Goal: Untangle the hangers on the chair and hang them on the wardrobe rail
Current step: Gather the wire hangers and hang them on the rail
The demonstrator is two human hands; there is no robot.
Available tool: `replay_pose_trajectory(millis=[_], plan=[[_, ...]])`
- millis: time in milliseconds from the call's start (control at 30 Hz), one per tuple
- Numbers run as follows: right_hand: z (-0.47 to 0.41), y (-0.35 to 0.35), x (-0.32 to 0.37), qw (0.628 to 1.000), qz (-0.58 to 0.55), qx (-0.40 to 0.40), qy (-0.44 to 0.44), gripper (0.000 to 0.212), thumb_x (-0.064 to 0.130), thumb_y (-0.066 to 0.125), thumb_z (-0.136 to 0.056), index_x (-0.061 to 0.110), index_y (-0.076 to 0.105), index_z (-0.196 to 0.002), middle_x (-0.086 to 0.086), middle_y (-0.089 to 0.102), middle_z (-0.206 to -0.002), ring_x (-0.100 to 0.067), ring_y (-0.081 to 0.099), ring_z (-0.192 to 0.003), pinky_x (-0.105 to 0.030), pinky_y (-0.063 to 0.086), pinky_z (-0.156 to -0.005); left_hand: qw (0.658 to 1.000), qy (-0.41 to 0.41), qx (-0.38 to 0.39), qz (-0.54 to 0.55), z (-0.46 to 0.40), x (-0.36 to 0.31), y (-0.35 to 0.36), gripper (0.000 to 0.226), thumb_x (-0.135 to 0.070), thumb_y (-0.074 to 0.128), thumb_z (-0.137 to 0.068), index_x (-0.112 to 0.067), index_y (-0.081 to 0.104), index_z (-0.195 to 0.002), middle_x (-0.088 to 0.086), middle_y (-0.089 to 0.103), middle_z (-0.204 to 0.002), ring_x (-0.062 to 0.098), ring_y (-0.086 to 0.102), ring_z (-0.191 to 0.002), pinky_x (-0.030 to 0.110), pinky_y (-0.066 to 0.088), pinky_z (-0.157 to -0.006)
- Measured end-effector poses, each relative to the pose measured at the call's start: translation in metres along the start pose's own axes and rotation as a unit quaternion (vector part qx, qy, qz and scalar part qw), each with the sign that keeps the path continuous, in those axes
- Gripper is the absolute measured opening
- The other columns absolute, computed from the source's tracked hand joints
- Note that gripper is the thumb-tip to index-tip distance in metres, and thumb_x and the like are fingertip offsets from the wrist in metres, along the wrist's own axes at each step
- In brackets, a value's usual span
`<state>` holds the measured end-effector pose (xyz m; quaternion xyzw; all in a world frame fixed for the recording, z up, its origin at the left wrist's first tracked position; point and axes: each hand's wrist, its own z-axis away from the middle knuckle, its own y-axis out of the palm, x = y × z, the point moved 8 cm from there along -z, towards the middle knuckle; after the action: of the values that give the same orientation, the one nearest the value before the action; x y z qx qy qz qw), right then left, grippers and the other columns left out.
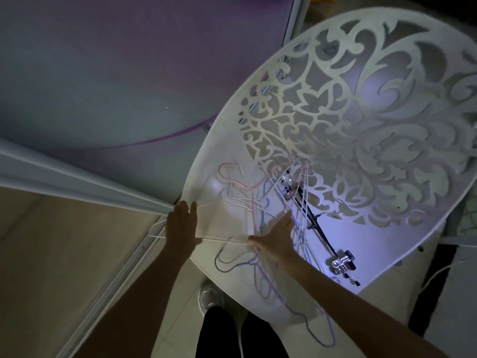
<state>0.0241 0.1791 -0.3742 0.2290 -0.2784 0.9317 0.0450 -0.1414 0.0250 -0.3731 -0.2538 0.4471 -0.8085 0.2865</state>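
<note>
A tangle of thin hangers (260, 210) lies on the seat of a white chair (374, 244) with a carved openwork back. In the pile I make out a pink hanger (232, 177), a blue hanger (229, 266) hanging over the seat's front edge, and a black clip hanger (340, 262) with metal clips. A white hanger (222, 239) sticks out past the seat's left edge. My left hand (182, 223) lies over this white hanger with its fingers straight. My right hand (276, 236) rests flat on the tangle with the thumb spread out to the left.
The wardrobe's sliding door (116, 73), grey and purple, fills the upper left, with its floor track (124, 267) running down beside the chair. My shoe (209, 295) stands under the seat's front edge. A white cable (438, 275) lies on the floor at the right. The room is dim.
</note>
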Motion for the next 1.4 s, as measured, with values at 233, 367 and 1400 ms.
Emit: replay_pose_trajectory(millis=[233, 367, 1400], plan=[[0.008, -0.038, -0.040, 0.997, -0.064, 0.040, 0.010, 0.153, 0.054, 0.090, -0.027, 0.016, 0.004, -0.147, -0.004, 0.030, -0.136, -0.017, 0.041, -0.102, -0.033, 0.042, -0.086, 0.998, 0.032, 0.017, 0.048, -0.004, 0.011, -0.035, 0.091, -0.056, 0.081, -0.053, -0.013, 0.040, -0.123, 0.005, 0.047, -0.122, 0.023, 0.047, -0.114, 0.033, 0.039, -0.096], [0.021, -0.059, -0.001, 0.995, -0.094, 0.016, 0.004, 0.136, 0.032, 0.085, -0.037, 0.016, 0.007, -0.148, -0.009, 0.036, -0.134, -0.026, 0.051, -0.110, -0.034, 0.051, -0.078, 0.983, 0.044, 0.071, 0.165, 0.003, 0.008, -0.057, 0.093, -0.041, 0.087, -0.052, -0.017, 0.034, -0.125, 0.000, 0.058, -0.113, 0.023, 0.060, -0.103, 0.033, 0.049, -0.085], [0.024, -0.041, -0.013, 0.994, -0.015, 0.110, -0.005, 0.131, 0.060, 0.074, -0.064, 0.006, -0.010, -0.148, -0.008, 0.008, -0.157, -0.022, 0.016, -0.144, -0.029, 0.023, -0.115, 0.497, -0.144, 0.110, 0.849, -0.028, -0.105, -0.082, 0.078, -0.069, 0.022, -0.088, -0.010, 0.050, -0.131, 0.016, 0.059, -0.123, 0.031, 0.063, -0.104, 0.041, 0.047, -0.087]])
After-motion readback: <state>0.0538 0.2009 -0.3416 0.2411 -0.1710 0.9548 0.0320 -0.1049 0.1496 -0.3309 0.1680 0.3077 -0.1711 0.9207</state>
